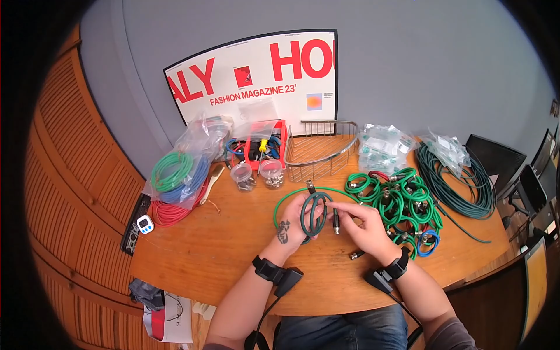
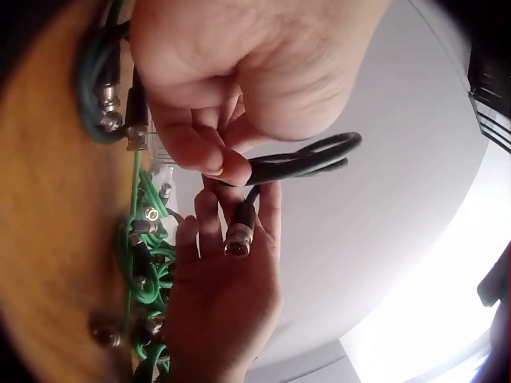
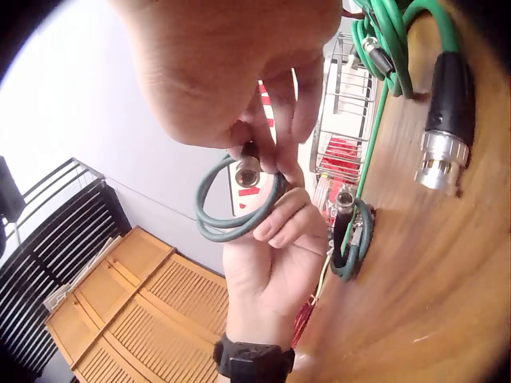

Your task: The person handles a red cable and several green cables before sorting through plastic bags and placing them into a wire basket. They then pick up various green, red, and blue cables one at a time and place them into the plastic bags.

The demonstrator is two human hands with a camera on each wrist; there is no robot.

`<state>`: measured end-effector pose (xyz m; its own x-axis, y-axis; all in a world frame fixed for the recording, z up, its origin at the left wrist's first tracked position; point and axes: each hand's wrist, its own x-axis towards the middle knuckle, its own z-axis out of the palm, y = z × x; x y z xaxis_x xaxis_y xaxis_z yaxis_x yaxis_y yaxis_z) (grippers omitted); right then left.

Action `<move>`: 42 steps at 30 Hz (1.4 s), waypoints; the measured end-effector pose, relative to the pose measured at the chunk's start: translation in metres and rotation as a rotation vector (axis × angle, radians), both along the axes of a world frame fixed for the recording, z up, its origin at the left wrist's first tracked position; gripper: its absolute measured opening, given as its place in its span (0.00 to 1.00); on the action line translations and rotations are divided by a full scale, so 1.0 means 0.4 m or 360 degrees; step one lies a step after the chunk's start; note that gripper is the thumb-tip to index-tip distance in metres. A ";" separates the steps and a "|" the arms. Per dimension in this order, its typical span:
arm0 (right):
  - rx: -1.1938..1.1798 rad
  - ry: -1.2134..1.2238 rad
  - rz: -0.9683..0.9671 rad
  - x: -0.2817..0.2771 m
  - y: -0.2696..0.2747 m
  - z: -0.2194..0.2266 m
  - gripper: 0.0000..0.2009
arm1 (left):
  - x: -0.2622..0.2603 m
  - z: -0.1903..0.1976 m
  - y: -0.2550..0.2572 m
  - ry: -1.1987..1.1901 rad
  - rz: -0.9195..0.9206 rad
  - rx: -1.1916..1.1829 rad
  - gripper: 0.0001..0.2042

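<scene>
My left hand (image 1: 296,224) grips a dark green cable (image 1: 309,211) wound into a small coil of a few loops. A connector (image 1: 336,223) with a black sleeve and a metal tip hangs from the cable's end. The thumb and fingers of my right hand (image 1: 370,230) pinch the cable close to this connector, beside the coil. In the right wrist view the connector (image 3: 247,171) points out below the right fingertips. On the table behind the left hand lies another small dark coil (image 3: 363,251) with metal-tipped ends.
A heap of green cables (image 1: 402,204) lies on the right, beside a large dark green coil (image 1: 484,198). A wire basket (image 1: 321,163), a red bin (image 1: 277,154) and screw-filled cups (image 1: 272,175) stand behind. Bagged cables (image 1: 175,181) and a timer (image 1: 145,224) are left.
</scene>
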<state>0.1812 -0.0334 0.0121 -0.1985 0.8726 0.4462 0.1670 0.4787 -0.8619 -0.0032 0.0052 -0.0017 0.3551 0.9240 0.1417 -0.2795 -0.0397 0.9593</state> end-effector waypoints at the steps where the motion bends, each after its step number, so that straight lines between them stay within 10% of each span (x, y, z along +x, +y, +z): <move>1: 0.0181 -0.0211 -0.0115 0.002 -0.003 0.013 0.16 | -0.002 0.003 0.000 -0.0078 -0.0062 -0.0025 0.11; 11: 0.0667 -0.0416 -0.0363 0.025 0.020 -0.003 0.18 | -0.010 -0.009 0.011 -0.0434 -0.0242 -0.0247 0.07; 17: 0.0904 -0.0398 -0.0481 0.007 0.022 0.000 0.09 | 0.002 -0.008 0.009 -0.0455 0.0165 -0.0269 0.07; 22: -0.0089 0.0035 -0.0190 0.004 0.021 -0.043 0.07 | 0.011 -0.013 0.005 -0.0039 0.0533 0.0191 0.08; 35: -0.0249 -0.0084 -0.0289 0.006 0.014 -0.036 0.09 | 0.013 0.003 -0.015 0.0058 0.0675 0.0432 0.12; 42: -0.0335 0.0457 -0.0154 0.004 0.024 -0.043 0.09 | 0.014 0.000 -0.014 0.0079 0.0478 0.0279 0.13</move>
